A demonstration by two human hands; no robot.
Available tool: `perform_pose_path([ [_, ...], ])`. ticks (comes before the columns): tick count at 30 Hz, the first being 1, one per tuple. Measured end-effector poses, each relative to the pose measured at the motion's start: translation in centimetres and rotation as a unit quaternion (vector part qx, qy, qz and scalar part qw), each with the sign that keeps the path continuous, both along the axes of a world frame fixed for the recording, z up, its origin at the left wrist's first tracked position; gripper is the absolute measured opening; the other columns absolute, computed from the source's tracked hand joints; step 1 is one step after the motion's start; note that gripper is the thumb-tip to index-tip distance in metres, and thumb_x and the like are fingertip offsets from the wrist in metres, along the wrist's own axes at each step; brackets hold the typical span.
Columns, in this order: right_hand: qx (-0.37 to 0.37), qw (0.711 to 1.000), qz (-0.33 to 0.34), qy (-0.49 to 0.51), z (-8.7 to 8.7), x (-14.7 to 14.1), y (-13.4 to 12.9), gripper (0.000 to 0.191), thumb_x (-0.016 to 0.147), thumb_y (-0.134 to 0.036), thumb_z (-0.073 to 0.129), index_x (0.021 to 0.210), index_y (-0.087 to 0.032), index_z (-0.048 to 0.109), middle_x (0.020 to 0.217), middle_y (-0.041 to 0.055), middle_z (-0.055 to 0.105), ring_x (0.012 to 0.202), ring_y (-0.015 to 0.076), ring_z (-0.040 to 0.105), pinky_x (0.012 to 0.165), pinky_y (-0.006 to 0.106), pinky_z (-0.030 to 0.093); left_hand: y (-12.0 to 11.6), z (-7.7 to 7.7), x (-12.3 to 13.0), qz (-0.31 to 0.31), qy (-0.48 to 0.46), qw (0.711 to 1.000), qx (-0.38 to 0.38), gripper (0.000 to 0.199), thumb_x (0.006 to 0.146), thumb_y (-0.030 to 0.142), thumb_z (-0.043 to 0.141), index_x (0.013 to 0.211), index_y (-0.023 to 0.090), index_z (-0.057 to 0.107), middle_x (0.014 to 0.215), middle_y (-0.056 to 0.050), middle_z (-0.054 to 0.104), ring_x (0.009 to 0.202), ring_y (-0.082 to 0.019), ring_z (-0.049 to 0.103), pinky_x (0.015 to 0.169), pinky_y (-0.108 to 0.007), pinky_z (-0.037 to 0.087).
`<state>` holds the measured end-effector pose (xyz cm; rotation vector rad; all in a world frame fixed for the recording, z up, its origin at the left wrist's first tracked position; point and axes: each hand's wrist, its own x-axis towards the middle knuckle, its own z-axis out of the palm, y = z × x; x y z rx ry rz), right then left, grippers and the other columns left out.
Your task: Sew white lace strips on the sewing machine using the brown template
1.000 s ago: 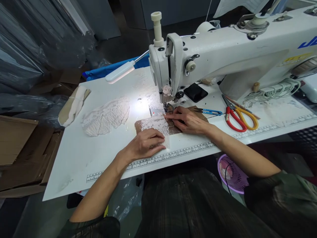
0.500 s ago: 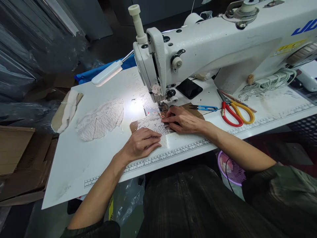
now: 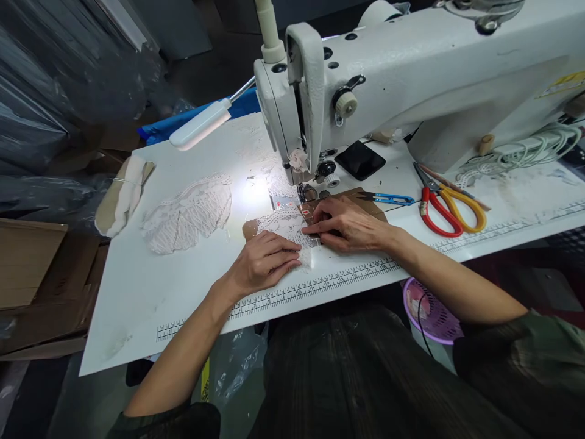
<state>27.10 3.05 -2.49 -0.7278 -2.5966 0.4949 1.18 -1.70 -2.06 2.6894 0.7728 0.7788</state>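
Note:
A white lace piece (image 3: pixel 284 224) lies at the sewing machine's needle area (image 3: pixel 301 192), partly over a brown sheet (image 3: pixel 249 230). My left hand (image 3: pixel 267 259) rests on the lace's near side, its fingers stretched out and flat. On the right, my right hand (image 3: pixel 350 224) has its fingers bent, with the fingertips closed at the lace's right edge; the thumb is mostly hidden. Another gathered lace piece (image 3: pixel 187 213) is spread on the table to the left.
The white sewing machine (image 3: pixel 388 91) stands over the table (image 3: pixel 137 292). Blue thread snips (image 3: pixel 388 199), red-and-yellow scissors (image 3: pixel 450 210) and a black phone (image 3: pixel 360 160) lie to the right. A lamp (image 3: pixel 201 125) shines from the left. A tied bundle (image 3: pixel 125 195) lies at the left edge.
My right hand has drawn back slightly from the needle area, its index finger now reaching down along the lace's edge. My left hand stays on the lace. The camera view has shifted closer.

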Motion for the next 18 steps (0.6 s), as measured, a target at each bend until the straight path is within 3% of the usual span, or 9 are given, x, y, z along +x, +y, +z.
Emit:
perform_pose_path([
  [8,0.019,1.0,0.002,-0.016,-0.1,0.0,-0.1,0.036,0.092,-0.021,0.051,0.119,-0.027,0.075,0.104,0.0097,0.063,0.102,0.0257,0.056,0.091,0.044,0.043,-0.1,0.0,0.1,-0.014,-0.021,0.999,0.044,0.012,0.089,0.027,0.073,0.096,0.018,0.07,0.1,-0.007,0.077,0.086,-0.019,0.073,0.072,-0.036,0.058],
  [12,0.01,1.0,0.002,0.0,-0.1,0.0,-0.1,0.035,0.092,-0.019,0.052,0.117,-0.027,0.076,0.104,0.0096,0.063,0.1,0.0247,0.057,0.089,0.043,0.044,0.2,0.6,-0.2,0.027,-0.035,0.996,0.082,0.023,0.089,0.029,0.074,0.107,0.017,0.067,0.105,-0.01,0.075,0.09,-0.021,0.072,0.073,-0.037,0.058],
  [15,-0.003,1.0,0.0,0.005,0.0,0.0,-0.1,0.035,0.092,-0.02,0.053,0.118,-0.027,0.075,0.106,0.0102,0.063,0.103,0.0253,0.056,0.091,0.044,0.044,1.0,1.1,-0.4,0.065,0.025,0.993,0.099,0.02,0.094,0.025,0.067,0.112,0.016,0.064,0.108,-0.011,0.074,0.093,-0.022,0.071,0.076,-0.039,0.059],
  [18,-0.006,1.0,-0.002,0.002,0.0,-0.1,-0.1,0.037,0.092,-0.02,0.053,0.12,-0.029,0.075,0.105,0.0098,0.063,0.103,0.0251,0.056,0.091,0.044,0.044,2.3,1.1,0.0,0.065,0.103,0.988,0.099,0.023,0.099,0.024,0.057,0.119,0.014,0.061,0.116,-0.014,0.071,0.098,-0.023,0.068,0.079,-0.041,0.058],
])
